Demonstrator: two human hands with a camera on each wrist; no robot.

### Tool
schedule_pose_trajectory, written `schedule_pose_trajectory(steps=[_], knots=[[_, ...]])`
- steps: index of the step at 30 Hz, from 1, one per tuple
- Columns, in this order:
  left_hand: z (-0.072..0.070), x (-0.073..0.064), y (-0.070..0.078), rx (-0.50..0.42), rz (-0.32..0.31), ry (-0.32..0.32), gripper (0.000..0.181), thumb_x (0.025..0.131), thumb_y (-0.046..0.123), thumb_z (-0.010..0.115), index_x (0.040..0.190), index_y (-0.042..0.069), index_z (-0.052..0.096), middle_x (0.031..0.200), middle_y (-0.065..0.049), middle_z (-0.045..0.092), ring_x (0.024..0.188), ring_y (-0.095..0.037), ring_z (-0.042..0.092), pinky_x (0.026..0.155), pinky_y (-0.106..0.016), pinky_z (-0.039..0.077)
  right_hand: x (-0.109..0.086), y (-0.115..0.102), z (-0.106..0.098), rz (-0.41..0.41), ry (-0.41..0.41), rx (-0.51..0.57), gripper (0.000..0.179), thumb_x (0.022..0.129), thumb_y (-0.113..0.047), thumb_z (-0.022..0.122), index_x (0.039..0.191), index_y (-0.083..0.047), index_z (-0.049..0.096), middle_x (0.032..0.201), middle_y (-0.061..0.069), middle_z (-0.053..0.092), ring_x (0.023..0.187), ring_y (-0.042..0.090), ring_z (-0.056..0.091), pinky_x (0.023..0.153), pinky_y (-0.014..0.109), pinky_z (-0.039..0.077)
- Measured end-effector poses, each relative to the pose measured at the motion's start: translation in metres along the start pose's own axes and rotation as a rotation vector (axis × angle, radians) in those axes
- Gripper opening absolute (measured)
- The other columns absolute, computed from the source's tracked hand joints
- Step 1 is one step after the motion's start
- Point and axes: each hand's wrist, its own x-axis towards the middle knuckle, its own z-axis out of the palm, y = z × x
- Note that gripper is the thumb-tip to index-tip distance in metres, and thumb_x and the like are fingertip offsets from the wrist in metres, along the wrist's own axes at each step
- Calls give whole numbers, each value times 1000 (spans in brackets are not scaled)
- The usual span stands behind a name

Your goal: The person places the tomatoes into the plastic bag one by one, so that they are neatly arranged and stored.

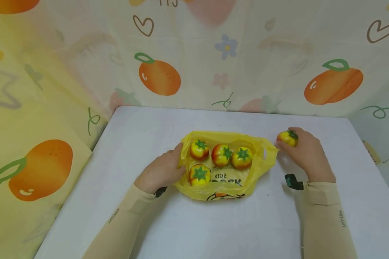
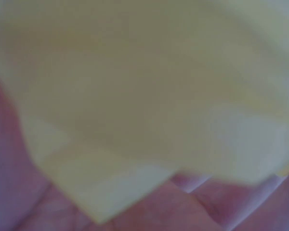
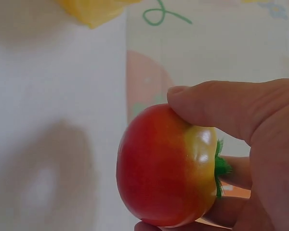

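Observation:
A yellow plastic bag (image 1: 265, 158) lies on the table, its mouth spread open and printed lettering showing inside. Several red-and-yellow toy tomatoes (image 1: 199, 150) with green leafy tops sit in it. My left hand (image 1: 160, 171) grips the bag's left edge; in the left wrist view, blurred yellow plastic (image 2: 135, 96) covers much of the palm and fingers. To the right of the bag, my right hand (image 1: 306, 153) holds another toy tomato (image 1: 286, 139). Up close in the right wrist view, thumb and fingers pinch this tomato (image 3: 164, 168), with its green top facing the palm.
The white table (image 1: 214, 230) reaches back to a fruit-printed cloth (image 1: 194, 64), which also hangs along the left side. A small dark device (image 1: 294, 182) sits at the right wrist, and part of another (image 1: 160, 191) shows at the left wrist.

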Motion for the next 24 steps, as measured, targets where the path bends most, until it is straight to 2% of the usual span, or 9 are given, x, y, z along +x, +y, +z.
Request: schedule_pose_trajectory(steps=[14, 24], knots=[[2, 3, -2, -7, -8, -8, 79, 96, 29, 54, 161, 6, 16, 144, -20, 54, 115, -28, 59, 100, -49, 50, -21, -25, -18, -88, 109, 16, 93, 90, -70, 54, 157, -10, 33, 145, 28, 46, 122, 47, 44, 101, 69, 40], [1, 2, -1, -1, -14, -4, 78, 96, 29, 54, 161, 7, 17, 143, -20, 54, 114, -28, 60, 99, -49, 50, -46, -56, -30, -186, 188, 46, 81, 92, -61, 59, 155, -15, 39, 147, 22, 49, 127, 45, 46, 103, 67, 39]])
